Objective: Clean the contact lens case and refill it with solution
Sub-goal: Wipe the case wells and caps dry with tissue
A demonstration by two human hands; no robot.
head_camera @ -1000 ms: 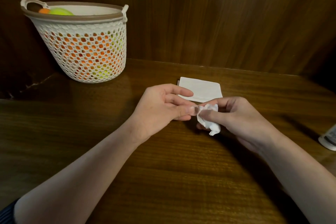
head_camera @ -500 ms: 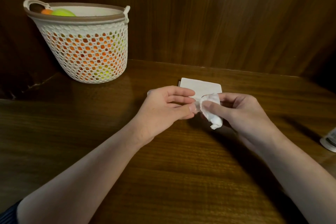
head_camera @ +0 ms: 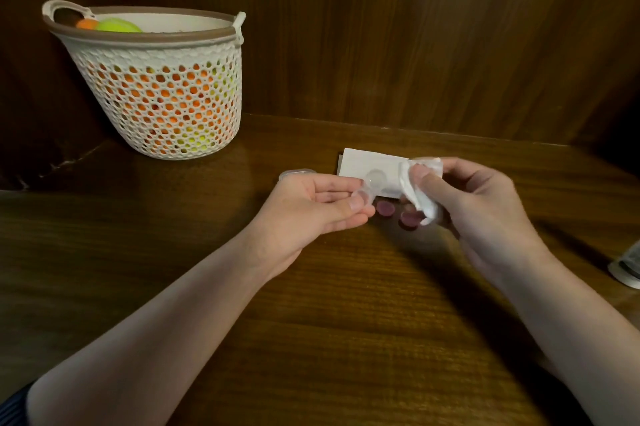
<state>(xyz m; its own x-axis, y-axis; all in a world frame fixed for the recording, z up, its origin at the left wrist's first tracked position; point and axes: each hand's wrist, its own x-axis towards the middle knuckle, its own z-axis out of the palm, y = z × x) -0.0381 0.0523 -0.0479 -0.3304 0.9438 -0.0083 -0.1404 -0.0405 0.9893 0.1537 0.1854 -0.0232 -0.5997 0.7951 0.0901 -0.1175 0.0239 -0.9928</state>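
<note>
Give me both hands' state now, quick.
Left hand: grip pinching the clear case.
Right hand: grip pinching the tissue.

the two hands have come apart. the left hand (head_camera: pixel 311 207) now pinches a clear lens case (head_camera: pixel 372 183) that you can see, with its open cup showing. the right hand (head_camera: pixel 485 214) has pulled the crumpled tissue (head_camera: pixel 417 183) away toward 3 o'clock. two purple caps (head_camera: pixel 398 212) now show on the table (head_camera: pixel 346 321) between the hands.
</note>
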